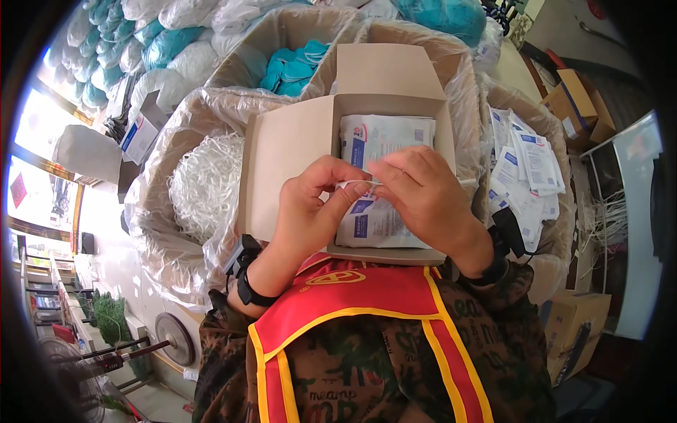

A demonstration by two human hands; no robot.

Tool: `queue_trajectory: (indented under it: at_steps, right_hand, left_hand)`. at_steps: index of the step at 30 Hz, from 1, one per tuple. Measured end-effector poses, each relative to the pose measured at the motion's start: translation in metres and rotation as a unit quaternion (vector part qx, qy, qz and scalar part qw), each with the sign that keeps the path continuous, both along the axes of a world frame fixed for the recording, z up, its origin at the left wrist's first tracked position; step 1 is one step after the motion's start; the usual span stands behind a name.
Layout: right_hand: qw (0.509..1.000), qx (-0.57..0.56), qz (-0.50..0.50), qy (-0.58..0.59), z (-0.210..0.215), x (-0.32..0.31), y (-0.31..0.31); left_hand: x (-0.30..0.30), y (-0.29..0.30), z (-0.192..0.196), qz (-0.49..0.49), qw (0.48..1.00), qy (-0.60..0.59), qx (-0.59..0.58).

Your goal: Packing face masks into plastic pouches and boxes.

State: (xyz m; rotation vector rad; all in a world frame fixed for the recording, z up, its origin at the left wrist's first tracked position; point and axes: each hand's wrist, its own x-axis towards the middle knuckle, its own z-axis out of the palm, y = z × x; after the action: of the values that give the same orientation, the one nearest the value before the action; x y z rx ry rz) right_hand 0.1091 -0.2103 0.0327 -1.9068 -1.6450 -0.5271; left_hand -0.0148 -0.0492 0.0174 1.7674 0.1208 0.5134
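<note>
My left hand point(310, 201) pinches a thin white cord point(350, 183) between thumb and finger. Close against it, my right hand point(427, 197) is closed on the same cord, its fingers slightly blurred. A white bit sticks out past the right hand's far side. Both hands are above an open brown cardboard box point(290, 162) with its flaps folded out. Inside it lie flat white-and-blue printed packets point(388, 229), partly hidden by my hands.
Plastic-lined cartons surround the box: a tangle of white cords point(209, 180) at left, teal flat pads point(296, 68) behind, more white-and-blue packets point(522, 169) at right. Stuffed white and teal bags point(173, 49) pile up at the back left. A closed carton point(575, 331) stands lower right.
</note>
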Motion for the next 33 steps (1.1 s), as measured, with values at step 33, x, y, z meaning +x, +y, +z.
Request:
queue_trajectory:
  at_steps: [33]
  right_hand:
    - [0.994, 0.017, 0.062, 0.094, 0.033, -0.011, -0.011]
  left_hand:
    - [-0.016, 0.001, 0.003, -0.169, 0.977, 0.105, -0.075]
